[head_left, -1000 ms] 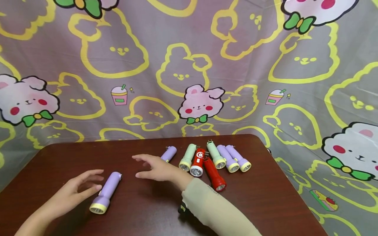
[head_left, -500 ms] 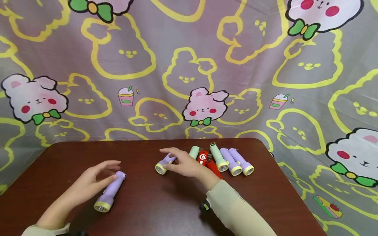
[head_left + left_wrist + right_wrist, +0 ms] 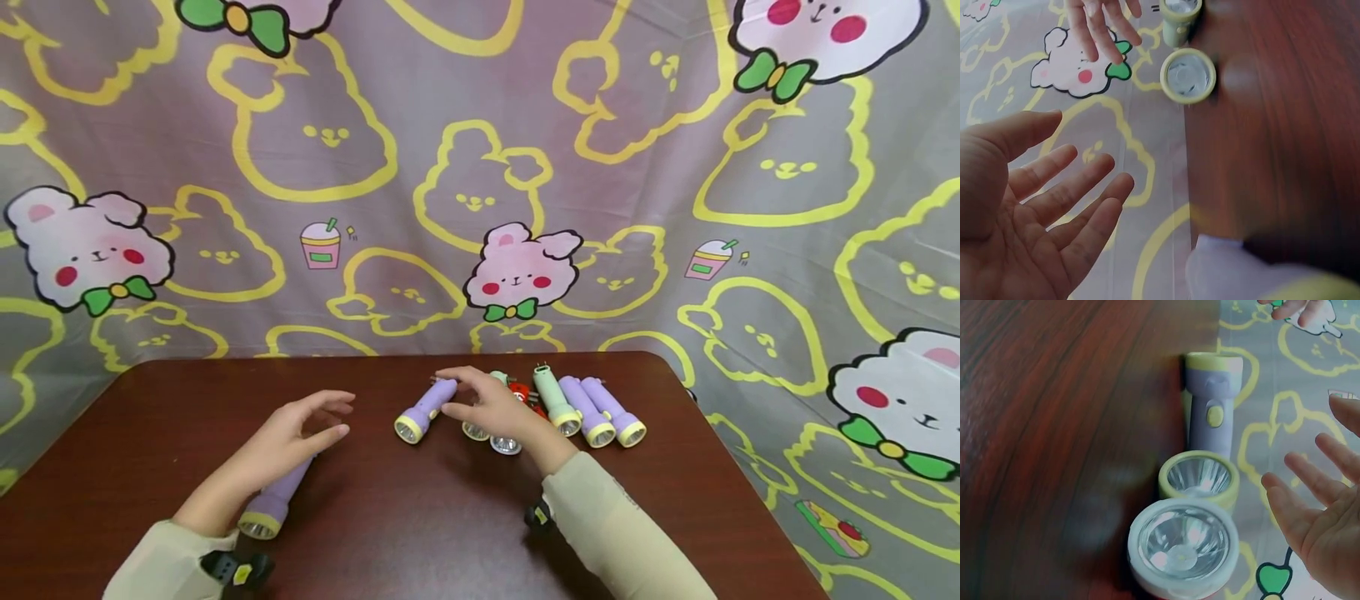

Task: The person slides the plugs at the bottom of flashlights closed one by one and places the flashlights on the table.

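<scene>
My left hand (image 3: 300, 429), fingers spread and loosely bent, hovers over a purple flashlight (image 3: 273, 500) with a yellow rim and hides its upper part. In the left wrist view the palm of that left hand (image 3: 1035, 231) holds nothing. My right hand (image 3: 491, 408) hangs with relaxed fingers just right of another purple flashlight (image 3: 425, 412), its fingertips near that handle. It covers much of a green flashlight (image 3: 476, 431) and a red one with a white rim (image 3: 506, 446). The right wrist view shows the right hand (image 3: 1329, 512) apart from the flashlights' heads.
Right of the right hand lie a green flashlight (image 3: 557, 404) and two purple flashlights (image 3: 587, 408) (image 3: 613, 410), side by side. A second red one (image 3: 538, 410) is mostly hidden by the hand. The brown table (image 3: 390, 525) ends at a patterned cloth (image 3: 420, 333).
My left hand has moved right and farther up over its flashlight. The right hand has gone right, past the near purple flashlight, uncovering it. The flashlights lie where they were.
</scene>
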The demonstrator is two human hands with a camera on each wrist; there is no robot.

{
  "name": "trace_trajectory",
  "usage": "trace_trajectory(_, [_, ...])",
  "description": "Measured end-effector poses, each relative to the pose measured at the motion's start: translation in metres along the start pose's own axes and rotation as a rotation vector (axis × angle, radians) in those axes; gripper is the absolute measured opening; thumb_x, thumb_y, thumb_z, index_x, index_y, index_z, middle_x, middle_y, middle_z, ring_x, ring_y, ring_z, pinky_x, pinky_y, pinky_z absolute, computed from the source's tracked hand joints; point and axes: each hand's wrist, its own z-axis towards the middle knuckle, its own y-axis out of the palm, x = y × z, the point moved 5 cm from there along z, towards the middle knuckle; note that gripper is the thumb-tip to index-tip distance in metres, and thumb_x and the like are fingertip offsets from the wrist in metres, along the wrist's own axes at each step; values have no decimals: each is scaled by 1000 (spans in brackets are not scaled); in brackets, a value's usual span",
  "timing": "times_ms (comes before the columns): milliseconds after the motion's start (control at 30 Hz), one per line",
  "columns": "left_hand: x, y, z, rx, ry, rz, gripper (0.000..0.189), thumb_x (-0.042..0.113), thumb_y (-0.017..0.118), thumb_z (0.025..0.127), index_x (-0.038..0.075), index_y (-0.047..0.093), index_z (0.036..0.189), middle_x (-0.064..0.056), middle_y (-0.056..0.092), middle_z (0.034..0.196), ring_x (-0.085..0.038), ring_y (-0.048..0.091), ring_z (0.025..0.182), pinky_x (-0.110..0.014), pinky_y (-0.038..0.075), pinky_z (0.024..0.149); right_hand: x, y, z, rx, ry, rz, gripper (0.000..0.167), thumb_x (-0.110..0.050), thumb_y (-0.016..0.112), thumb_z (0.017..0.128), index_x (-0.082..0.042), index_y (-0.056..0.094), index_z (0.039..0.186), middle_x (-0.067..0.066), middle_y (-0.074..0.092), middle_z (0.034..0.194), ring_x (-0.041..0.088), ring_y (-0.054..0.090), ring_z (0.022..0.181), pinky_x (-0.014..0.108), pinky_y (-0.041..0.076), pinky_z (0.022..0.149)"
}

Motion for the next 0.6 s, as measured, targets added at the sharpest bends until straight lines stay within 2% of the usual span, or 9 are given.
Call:
trace_trajectory(100, [2, 6, 9, 5, 38, 8, 37, 17, 67, 95, 6, 59, 130, -9, 70, 116, -21, 69, 99, -33, 54, 77, 4, -2, 0, 9, 21, 2, 49, -16, 67, 95, -5, 52, 141, 18, 54, 142, 41, 55, 122, 52, 50, 98])
trace_trajectory(233, [1, 17, 21, -6, 50, 8, 37, 15, 68, 94, 4, 59, 129, -11, 71, 114, -26, 69, 99, -36, 55, 78, 10, -4, 0, 34, 54, 1, 49, -16, 67, 94, -6, 53, 140, 17, 55, 142, 41, 54, 123, 56, 49, 98])
trace_trajectory(467, [0, 36, 43, -27, 22, -23, 39, 13, 67, 94, 1, 58, 130, -18, 69, 115, -32, 68, 100, -45, 55, 82, 22, -8, 5, 71, 53, -41, 46, -15, 67, 94, -2, 55, 137, 18, 59, 138, 41, 57, 123, 55, 49, 98])
trace_trajectory(600, [-1, 47, 54, -34, 0, -45, 39, 11, 67, 94, -1, 57, 130, -22, 68, 117, -34, 67, 101, -52, 54, 86, 30, -9, 8, 71, 87, -30, 47, -15, 66, 95, -3, 54, 139, 19, 58, 139, 41, 55, 124, 53, 49, 98])
